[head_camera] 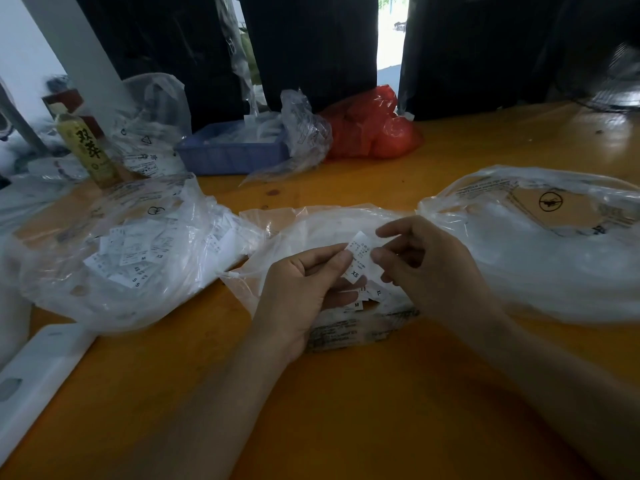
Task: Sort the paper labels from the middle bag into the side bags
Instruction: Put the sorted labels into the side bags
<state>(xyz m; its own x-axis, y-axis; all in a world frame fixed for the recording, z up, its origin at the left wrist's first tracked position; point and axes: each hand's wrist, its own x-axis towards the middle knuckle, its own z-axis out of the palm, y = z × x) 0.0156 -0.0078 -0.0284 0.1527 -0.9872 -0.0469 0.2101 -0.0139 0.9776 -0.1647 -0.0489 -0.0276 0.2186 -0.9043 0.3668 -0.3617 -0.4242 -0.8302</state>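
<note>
A: One label up, marked XS, pinched between left hand thumb and fingers, above the middle bag.

B: Right hand?

A: Right hand fingertips pinch the label's right edge. So both hands hold the same label.

B: More labels in the middle bag?

A: At least two readable under the hands: one XL, one M. Rest is hidden.

B: Side bags?

A: Two. Left bag holds a heap of labels, too many to count; S and M prints show. Right bag looks whitish, contents unclear.

B: Anything else on the table?

A: One blue tray, one red bag, one bottle at the far edge.
</note>
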